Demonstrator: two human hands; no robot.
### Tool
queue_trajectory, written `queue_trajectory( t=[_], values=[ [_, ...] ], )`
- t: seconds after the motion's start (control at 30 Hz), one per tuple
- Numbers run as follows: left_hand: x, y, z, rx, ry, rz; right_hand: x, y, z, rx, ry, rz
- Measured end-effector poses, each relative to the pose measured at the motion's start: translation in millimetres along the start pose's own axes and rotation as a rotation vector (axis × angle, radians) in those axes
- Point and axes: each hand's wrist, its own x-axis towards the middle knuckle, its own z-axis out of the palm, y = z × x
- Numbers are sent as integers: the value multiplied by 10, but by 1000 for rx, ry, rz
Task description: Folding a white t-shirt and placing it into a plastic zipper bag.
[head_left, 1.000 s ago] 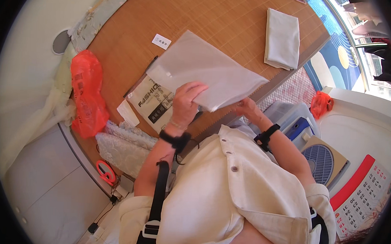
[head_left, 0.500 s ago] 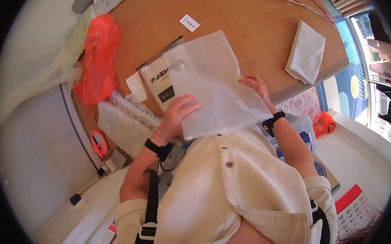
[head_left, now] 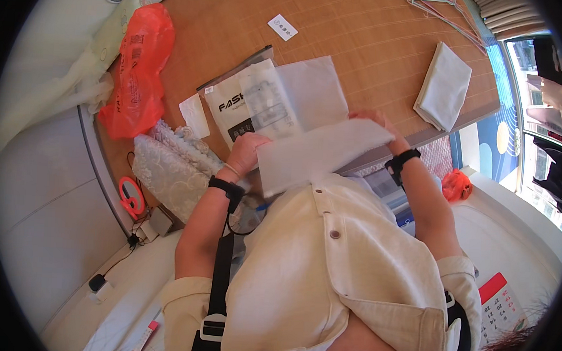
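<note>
A frosted plastic bag (head_left: 321, 142) is held between my two hands, its near part raised and bent upward in front of my chest. My left hand (head_left: 247, 150) is closed on its left edge. At the right end, my right hand (head_left: 385, 127) grips the bag's edge, with some fingers hidden or slightly smeared. The bag's far part (head_left: 317, 91) lies on the table. Just beyond my left hand rest flat printed clear zip bags (head_left: 234, 97), with black lettering and a dark edge strip.
A wooden table (head_left: 364, 40) spreads out ahead, bearing a small white card (head_left: 282, 27) and a folded white cloth (head_left: 443, 87). Wire hangers (head_left: 445, 9) lie at the far right. Leftward are a red plastic bag (head_left: 140, 73), lace fabric (head_left: 170, 166) and a red-rimmed mirror (head_left: 130, 196).
The frosted bag lay flatter before; its near part is now lifted and bent over, uncovering more of the printed bags. My left hand went from resting open on it to gripping its edge.
</note>
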Motion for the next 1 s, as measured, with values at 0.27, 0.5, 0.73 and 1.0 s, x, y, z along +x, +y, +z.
queue_trajectory(
  t=[0.27, 0.5, 0.73, 1.0],
  values=[
    [19, -363, 93, -568, -97, -671, 335, -105, 184, 380, 85, 719],
    [-37, -391, 196, -687, -123, -790, 438, 14, 368, 181, 162, 774],
    [-94, -383, 166, -820, -38, -928, 341, -221, 290, 515, 99, 659],
    [-152, -425, 247, -910, 70, -917, 419, -151, 383, 592, 143, 720]
  ],
)
